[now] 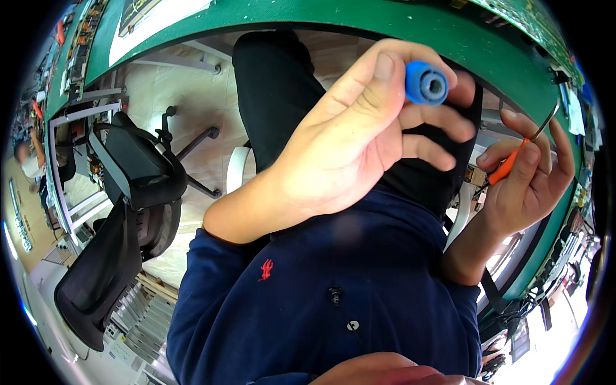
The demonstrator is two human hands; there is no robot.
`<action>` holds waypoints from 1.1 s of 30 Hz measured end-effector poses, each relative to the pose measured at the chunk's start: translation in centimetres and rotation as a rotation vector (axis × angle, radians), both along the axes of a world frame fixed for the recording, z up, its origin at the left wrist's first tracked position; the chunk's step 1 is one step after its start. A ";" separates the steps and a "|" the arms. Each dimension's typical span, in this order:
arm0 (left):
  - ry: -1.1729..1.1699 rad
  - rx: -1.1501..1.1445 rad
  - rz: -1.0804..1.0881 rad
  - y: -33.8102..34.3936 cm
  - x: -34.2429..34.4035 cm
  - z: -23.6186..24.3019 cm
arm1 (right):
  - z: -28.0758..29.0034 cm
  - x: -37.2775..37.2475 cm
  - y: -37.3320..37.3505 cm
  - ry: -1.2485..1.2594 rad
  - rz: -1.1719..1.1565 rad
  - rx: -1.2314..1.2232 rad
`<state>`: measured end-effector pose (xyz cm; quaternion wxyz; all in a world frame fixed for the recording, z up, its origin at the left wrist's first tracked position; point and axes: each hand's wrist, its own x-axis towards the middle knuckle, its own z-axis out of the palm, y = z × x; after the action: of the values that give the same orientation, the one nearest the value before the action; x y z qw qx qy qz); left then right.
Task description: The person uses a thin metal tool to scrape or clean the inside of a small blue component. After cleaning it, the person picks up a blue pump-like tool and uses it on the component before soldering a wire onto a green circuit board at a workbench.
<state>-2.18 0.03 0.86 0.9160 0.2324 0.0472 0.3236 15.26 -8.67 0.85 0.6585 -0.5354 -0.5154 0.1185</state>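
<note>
My left hand (340, 141) is raised in front of my chest, its thumb and index finger closed around a short blue cylinder (416, 79). The cylinder's round end faces the camera and shows a ring with a dark hole in the middle. Lower and to the right, my right hand (529, 192) grips a thin tool with an orange handle (505, 169). A slender, slightly curved metal shaft rises from that handle past my fingers; its exact kind is unclear. Tool and cylinder are apart.
A green-topped bench (308, 14) curves ahead and to my right, with a white sheet (151, 32) and circuit boards (536, 27) on it. Black office chairs (131, 160) stand to my left on the floor. Another person (33, 160) is at the far left.
</note>
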 end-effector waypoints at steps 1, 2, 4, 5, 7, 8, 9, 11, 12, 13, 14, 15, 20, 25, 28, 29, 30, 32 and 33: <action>-0.006 0.089 -0.055 0.5 -0.5 -0.9 | -0.2 0.3 0.1 -0.013 0.028 0.022; -0.059 0.096 -0.075 0.4 -0.6 -1.4 | -0.3 0.3 0.0 -0.045 0.051 0.014; -0.128 0.098 -0.099 0.4 -0.6 -2.0 | -0.1 0.0 -0.2 -0.112 0.089 -0.007; -0.144 0.091 -0.101 0.5 -0.6 -2.3 | -0.2 -0.1 -0.4 -0.096 0.094 -0.005; -0.142 0.085 -0.085 0.6 -0.6 -2.4 | -0.1 -0.5 -0.5 -0.092 0.093 0.009; -0.110 0.091 -0.070 0.6 -0.5 -2.2 | -0.1 -0.6 -0.5 -0.089 0.096 0.017; -0.078 0.096 -0.054 0.5 -0.4 -1.9 | 0.0 -0.7 -0.7 -0.067 0.098 0.015; -0.021 0.108 -0.021 0.4 -0.4 -1.6 | -0.4 -0.5 -0.7 -0.055 0.130 0.049; 0.004 0.114 -0.004 0.3 -0.4 -1.5 | -0.5 -0.3 -0.7 -0.050 0.146 0.067; 0.027 0.121 0.013 0.2 -0.5 -1.4 | -0.4 -0.1 -0.8 -0.053 0.149 0.041; 0.041 0.131 0.022 0.2 -0.5 -1.4 | -0.4 0.0 -1.0 -0.056 0.152 0.015; 0.056 0.141 0.032 0.2 -0.6 -1.4 | -0.3 0.1 -1.1 -0.060 0.155 -0.011; 0.134 0.193 0.089 0.2 -0.6 -1.1 | 1.0 1.4 -0.8 0.358 0.335 0.032; 0.186 0.235 0.131 0.1 -0.5 -0.9 | 0.6 2.2 -0.3 0.192 0.394 0.048; 0.231 0.237 0.140 0.1 -0.6 -0.7 | 1.3 0.1 -1.0 0.081 0.219 -0.036; 0.234 0.240 0.139 0.0 -0.6 -0.6 | 1.4 -0.4 -1.4 0.062 0.216 -0.045; 0.238 0.244 0.137 -0.1 -0.6 -0.6 | 1.7 -0.6 -1.4 0.006 0.219 -0.032; 0.225 0.235 0.132 0.1 -0.6 -0.9 | 2.1 -0.6 -1.2 -0.102 0.273 -0.013; 0.211 0.227 0.129 0.2 -0.7 -1.2 | 2.3 -0.7 -1.1 -0.136 0.284 -0.012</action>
<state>-2.85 0.25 -0.32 0.8511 0.3635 0.1209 0.3590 14.55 -9.81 3.11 0.5953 -0.4679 -0.6288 0.1770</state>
